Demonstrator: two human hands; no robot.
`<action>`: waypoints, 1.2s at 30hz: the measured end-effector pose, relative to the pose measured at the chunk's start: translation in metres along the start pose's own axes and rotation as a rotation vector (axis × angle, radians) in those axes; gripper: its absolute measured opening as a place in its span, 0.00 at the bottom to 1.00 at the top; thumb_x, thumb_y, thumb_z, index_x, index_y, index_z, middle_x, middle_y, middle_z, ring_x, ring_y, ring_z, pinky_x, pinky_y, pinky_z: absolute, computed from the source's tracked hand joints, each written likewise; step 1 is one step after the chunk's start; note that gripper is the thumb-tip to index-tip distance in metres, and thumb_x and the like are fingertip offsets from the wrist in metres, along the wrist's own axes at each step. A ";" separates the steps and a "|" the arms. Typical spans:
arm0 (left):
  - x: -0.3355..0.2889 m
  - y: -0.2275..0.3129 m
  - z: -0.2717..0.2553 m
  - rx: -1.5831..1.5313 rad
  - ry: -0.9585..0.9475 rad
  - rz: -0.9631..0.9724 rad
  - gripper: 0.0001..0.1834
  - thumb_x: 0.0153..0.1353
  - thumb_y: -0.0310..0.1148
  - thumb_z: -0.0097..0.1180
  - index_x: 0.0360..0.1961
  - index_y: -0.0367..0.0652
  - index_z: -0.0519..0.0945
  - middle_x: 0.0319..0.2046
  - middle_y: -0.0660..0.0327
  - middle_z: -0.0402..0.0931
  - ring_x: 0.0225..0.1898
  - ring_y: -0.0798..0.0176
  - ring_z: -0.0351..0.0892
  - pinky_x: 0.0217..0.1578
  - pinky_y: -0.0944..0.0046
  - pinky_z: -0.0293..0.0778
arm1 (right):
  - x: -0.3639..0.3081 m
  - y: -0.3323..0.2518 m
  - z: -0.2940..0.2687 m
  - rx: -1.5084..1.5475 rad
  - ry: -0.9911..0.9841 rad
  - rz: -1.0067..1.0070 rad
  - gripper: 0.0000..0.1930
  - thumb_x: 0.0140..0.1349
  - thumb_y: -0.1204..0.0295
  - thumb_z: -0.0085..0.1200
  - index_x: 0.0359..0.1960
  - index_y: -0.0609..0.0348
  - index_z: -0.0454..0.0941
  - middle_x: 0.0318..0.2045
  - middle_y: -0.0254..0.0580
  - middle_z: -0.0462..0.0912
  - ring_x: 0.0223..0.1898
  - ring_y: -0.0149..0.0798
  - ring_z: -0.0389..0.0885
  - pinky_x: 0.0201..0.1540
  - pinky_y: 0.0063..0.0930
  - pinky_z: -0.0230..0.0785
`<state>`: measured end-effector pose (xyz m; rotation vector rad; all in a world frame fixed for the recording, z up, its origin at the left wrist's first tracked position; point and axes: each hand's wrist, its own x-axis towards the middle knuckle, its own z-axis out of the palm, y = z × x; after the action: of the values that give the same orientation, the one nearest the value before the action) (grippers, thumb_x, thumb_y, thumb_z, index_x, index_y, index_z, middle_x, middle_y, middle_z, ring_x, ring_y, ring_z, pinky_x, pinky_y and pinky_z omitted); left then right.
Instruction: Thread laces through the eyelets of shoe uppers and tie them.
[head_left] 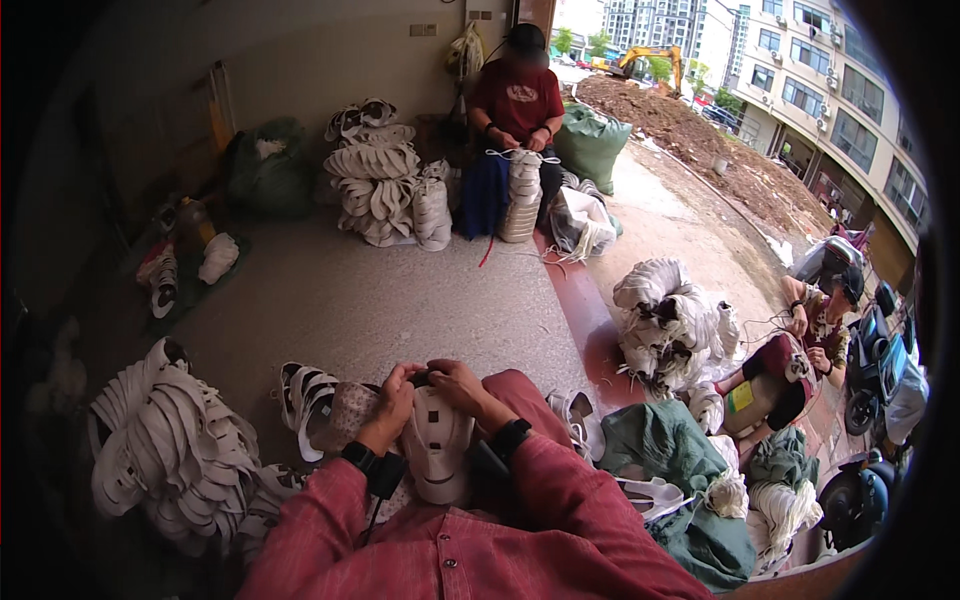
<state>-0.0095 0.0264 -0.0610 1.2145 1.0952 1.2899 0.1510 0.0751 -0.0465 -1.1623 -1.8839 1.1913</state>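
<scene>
A white shoe upper (437, 445) rests upright in my lap, its toe end toward me. My left hand (398, 400) is closed on the left side of its dark collar opening. On the opposite side of the collar, my right hand (458, 388) grips with bent fingers. My fingertips meet near the top edge, where a lace, if any, is too small to make out. Just left of my left hand lies a patterned cloth (350, 408) over my leg. Beyond it are several nested white uppers (305, 395).
A large pile of stacked white uppers (175, 450) stands at left. Green sacks (665, 450) and another upper pile (670, 320) lie at right. Ahead sits a co-worker (518, 100) behind a tall upper stack (522, 195); another co-worker (825, 320) sits right, near scooters (870, 360).
</scene>
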 end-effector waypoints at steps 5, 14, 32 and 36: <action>-0.023 -0.002 0.011 -0.043 0.151 0.050 0.23 0.54 0.18 0.33 0.51 0.34 0.70 0.49 0.55 0.71 0.53 0.61 0.69 0.59 0.65 0.62 | -0.006 -0.006 -0.001 -0.004 -0.081 -0.039 0.20 0.63 0.67 0.47 0.51 0.69 0.75 0.46 0.53 0.81 0.48 0.44 0.79 0.52 0.31 0.69; -0.014 -0.012 0.006 0.045 0.130 0.099 0.22 0.54 0.17 0.35 0.49 0.36 0.72 0.47 0.55 0.73 0.52 0.61 0.70 0.57 0.65 0.64 | -0.019 -0.009 0.002 0.025 -0.011 0.011 0.22 0.61 0.63 0.47 0.53 0.63 0.75 0.46 0.54 0.81 0.48 0.47 0.80 0.52 0.31 0.69; -0.013 -0.005 0.020 0.170 0.163 0.074 0.19 0.58 0.21 0.38 0.49 0.36 0.73 0.47 0.53 0.77 0.52 0.57 0.74 0.56 0.63 0.67 | -0.014 -0.009 -0.013 0.227 -0.121 0.006 0.20 0.64 0.69 0.46 0.53 0.71 0.73 0.45 0.50 0.81 0.47 0.39 0.79 0.51 0.27 0.70; -0.003 -0.012 0.017 0.244 0.169 0.039 0.18 0.57 0.21 0.38 0.49 0.37 0.73 0.46 0.51 0.77 0.51 0.54 0.75 0.54 0.62 0.68 | -0.012 -0.012 -0.013 0.211 -0.104 0.016 0.20 0.64 0.69 0.45 0.53 0.70 0.73 0.45 0.52 0.81 0.47 0.39 0.80 0.52 0.27 0.70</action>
<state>0.0084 0.0235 -0.0723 1.3291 1.3893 1.3369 0.1632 0.0664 -0.0305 -1.0194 -1.7752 1.4456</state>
